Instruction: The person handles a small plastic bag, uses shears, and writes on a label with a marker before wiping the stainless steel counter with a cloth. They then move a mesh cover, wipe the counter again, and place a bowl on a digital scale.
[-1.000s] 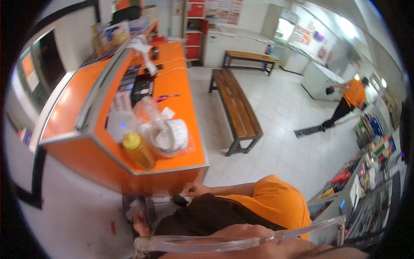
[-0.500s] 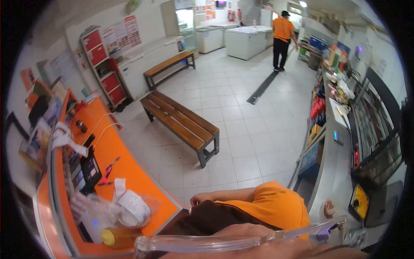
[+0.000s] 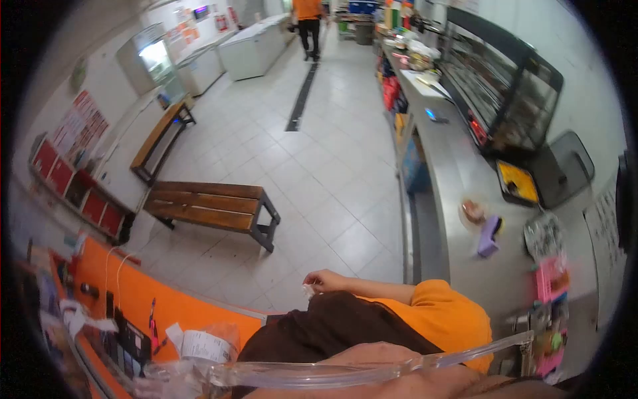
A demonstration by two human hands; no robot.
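Observation:
My right hand (image 3: 323, 281) is held in front of my body, at the end of my bent arm with its orange sleeve (image 3: 442, 302). Its fingers are closed on a small white piece (image 3: 309, 290), perhaps paper or plastic; its kind is too small to make out. My left hand is out of view. Below the hand lies my dark brown apron (image 3: 325, 326). To the left, on the orange counter (image 3: 199, 309), sits a printed white receipt (image 3: 206, 346) beside clear plastic.
A wooden bench (image 3: 206, 203) stands ahead on the tiled floor. Along the right runs a steel counter (image 3: 458, 179) with a glass display case (image 3: 492, 86), a tray of yellow food (image 3: 517, 181) and a purple tape dispenser (image 3: 490, 236). A person in orange (image 3: 309, 26) is farther back.
My view has turned right and down, bringing more of the steel counter into sight. The white piece in my right hand now shows. The other person appears farther away.

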